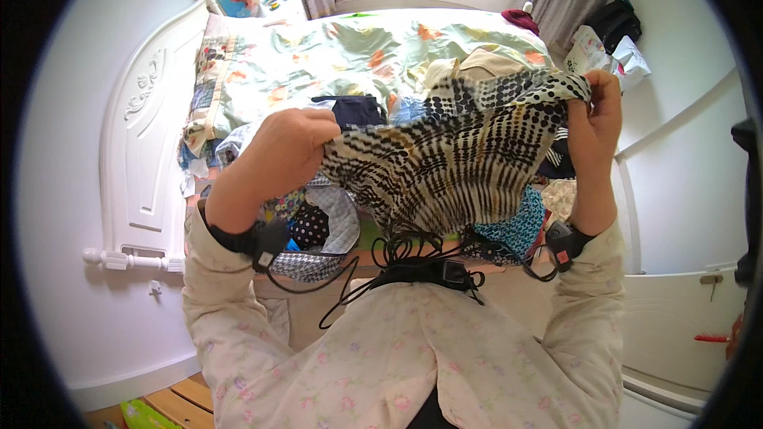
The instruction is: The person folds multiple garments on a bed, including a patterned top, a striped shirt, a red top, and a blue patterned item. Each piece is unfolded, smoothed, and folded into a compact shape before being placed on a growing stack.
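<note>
A black-and-cream patterned cloth garment (453, 161) with ochre streaks hangs spread between my two hands, above the near side of the bed. My left hand (292, 143) pinches its left edge. The upper right corner is gripped by my right hand (599, 110), where the fabric folds over. Beneath the cloth, partly hidden by it, lie a teal patterned fabric (515, 223) on the right and a grey quilted fabric bin (344, 220) on the left. Inside that bin shows a black polka-dot cloth (310, 227).
A floral bedspread (334, 53) covers the bed, with a beige garment (492, 62) and a navy cloth (357, 110) on it. The white carved headboard (143, 131) stands at left. Black cables (411, 247) loop at my waist, joined to devices on both wrists.
</note>
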Demonstrator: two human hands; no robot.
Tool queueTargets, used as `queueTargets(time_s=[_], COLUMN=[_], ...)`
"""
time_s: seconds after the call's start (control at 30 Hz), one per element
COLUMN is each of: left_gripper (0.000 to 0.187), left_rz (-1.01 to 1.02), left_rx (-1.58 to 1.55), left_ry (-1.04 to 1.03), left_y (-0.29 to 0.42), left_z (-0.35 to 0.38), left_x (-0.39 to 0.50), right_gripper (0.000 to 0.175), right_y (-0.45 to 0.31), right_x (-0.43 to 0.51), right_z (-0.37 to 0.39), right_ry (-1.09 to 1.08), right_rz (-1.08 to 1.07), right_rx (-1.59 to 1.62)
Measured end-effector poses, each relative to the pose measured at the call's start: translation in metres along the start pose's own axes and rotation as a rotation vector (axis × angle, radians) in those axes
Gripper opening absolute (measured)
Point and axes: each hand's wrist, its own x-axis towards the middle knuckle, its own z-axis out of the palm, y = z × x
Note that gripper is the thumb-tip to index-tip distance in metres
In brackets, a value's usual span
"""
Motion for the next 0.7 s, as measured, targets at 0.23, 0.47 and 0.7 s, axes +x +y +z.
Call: queueTargets(time_s=[0.23,0.47,0.7], left_gripper=[0.004,0.003,0.006], left_rz=[-0.047,-0.062,-0.094], left_rx=[0.100,0.132,0.242], left_ry=[-0.130,-0.161,0.146], left_y=[0.011,0.008,0.003], left_z=[0.025,0.034,0.009], left_x=[-0.009,-0.022,-0.023], right_gripper=[0.017,0.035,0.025], right_y=[0.023,0.007,-0.044], right_x=[-0.018,-0.023,-0.007], right_z=[-0.006,-0.011,-0.008], right_ry=[0.187,-0.392,-1.339], right_rz=[0.364,0.199,0.414], right_rx=[0.429,1.149,-0.286])
